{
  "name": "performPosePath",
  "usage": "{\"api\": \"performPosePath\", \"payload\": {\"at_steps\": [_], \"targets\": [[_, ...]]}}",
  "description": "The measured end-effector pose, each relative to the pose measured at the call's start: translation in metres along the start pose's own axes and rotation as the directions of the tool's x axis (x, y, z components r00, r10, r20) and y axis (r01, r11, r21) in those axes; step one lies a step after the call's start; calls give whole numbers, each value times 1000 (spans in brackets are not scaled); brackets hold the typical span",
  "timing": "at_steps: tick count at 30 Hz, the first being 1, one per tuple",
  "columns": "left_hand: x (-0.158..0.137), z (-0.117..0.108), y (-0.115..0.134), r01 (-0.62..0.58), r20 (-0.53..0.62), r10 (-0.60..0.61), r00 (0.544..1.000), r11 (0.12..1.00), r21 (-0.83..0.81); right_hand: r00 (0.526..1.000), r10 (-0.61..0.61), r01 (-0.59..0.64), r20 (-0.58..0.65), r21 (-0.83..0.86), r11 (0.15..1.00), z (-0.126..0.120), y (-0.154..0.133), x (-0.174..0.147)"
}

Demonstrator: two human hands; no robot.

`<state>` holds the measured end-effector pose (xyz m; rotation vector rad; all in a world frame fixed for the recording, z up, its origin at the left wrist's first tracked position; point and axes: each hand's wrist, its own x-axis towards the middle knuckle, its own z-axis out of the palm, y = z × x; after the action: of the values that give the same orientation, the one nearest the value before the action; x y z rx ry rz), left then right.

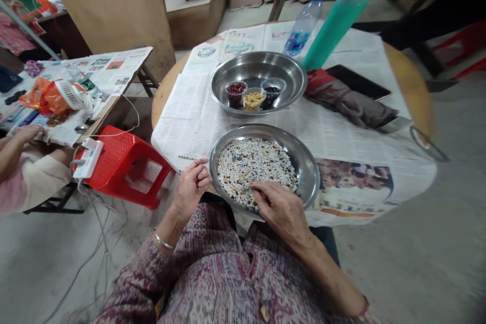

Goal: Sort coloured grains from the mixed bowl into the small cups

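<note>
A steel basin [312,182] stands at the near table edge, holding a spread of white grains [261,159] mixed with dark, yellow and red ones. Over its near side, my right hand [283,210] reaches down with bent, pinched fingers at the grains; what they hold is too small to tell. My left hand [193,185] is beside the basin's left rim, fingers curled, their contents hidden. Behind it, a second steel basin [292,73] contains three clear cups: one of red beans [236,92], one of yellow kernels [253,98] and one of black beans [272,92].
Newspaper [182,121] covers the round table. A water bottle [304,25], a green cylinder [341,17], a grey-red cloth bundle [345,98] and a dark tablet-like slab [357,81] lie beyond. At left are a red stool [117,162], a power strip [88,158] and another seated person.
</note>
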<state>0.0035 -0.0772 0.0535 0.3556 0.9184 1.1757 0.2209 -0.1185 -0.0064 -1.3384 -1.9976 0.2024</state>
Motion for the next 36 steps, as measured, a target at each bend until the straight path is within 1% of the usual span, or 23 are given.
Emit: {"api": "performPosePath", "payload": {"at_steps": [4, 8, 13, 17, 19, 25, 29, 32, 34, 36], "targets": [[4, 7, 4, 16, 45, -18, 999, 999, 29, 1000, -4, 4, 0, -11, 1000, 0, 0, 0], [17, 22, 11, 25, 37, -26, 999, 999, 19, 1000, -6, 6, 3, -10, 1000, 0, -1, 1], [49, 47, 22, 28, -4, -28, 1000, 998, -60, 1000, -3, 3, 9, 2, 1000, 0, -1, 2], [78, 71, 34, -23, -50, 19, 999, 995, -94, 1000, 0, 1, -1, 13, 1000, -1, -2, 2], [92, 84, 43, -49, -36, 47, 998, 996, -76, 1000, 0, 0, -5, 17, 1000, 0, -3, 2], [129, 124, 61, -91, 68, 91, 993, 996, -6, 1000, 7, -7, -4, 41, 999, -1, -3, 2], [152, 141, 62, -121, 120, 110, 987, 988, 95, 1000, 19, -18, -13, 36, 999, -2, -5, 3], [168, 150, 61, -170, 161, 134, 978, 956, 240, 1000, 12, -12, -18, 20, 1000, -3, -6, 4], [177, 155, 58, -222, 206, 152, 967, 900, 376, 1000, 9, -9, -15, 20, 1000, -4, -6, 4], [184, 159, 56, -300, 275, 177, 945, 801, 517, 1000, 19, -19, -14, 22, 1000, -4, -7, 5]]}}
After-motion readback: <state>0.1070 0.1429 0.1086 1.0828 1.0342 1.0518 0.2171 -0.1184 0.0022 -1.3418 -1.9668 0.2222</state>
